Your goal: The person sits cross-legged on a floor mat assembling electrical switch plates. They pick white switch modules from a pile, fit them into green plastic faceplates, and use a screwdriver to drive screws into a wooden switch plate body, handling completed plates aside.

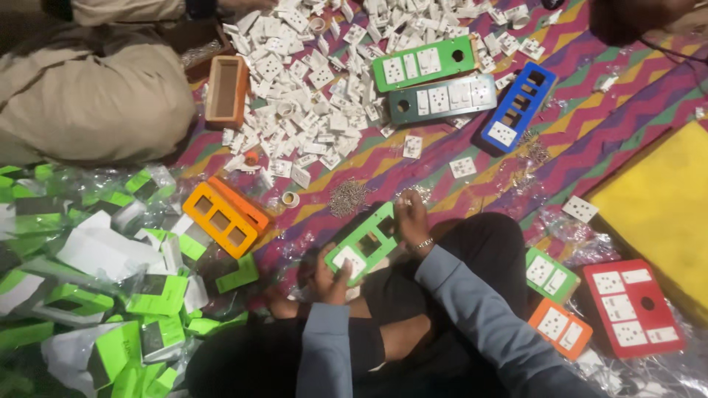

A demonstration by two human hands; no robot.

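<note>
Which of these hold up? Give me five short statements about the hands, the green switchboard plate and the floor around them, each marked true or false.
1. Both hands hold a green switchboard plate. True: left hand, right hand.
2. That plate is full of sockets. False: one white socket sits in it, other openings are empty.
3. A pile of white socket modules lies on the mat. True.
4. The blue plate lies in the lap. False: it lies on the striped mat.
5. The red plate is empty. False: white modules are fitted.

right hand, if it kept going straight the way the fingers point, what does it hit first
The right hand grips the far end of the green socket plate, fingers pointing away from the person. Straight on, it would likely first meet the small scatter of metal screws on the striped mat, though depth is hard to judge.
</note>
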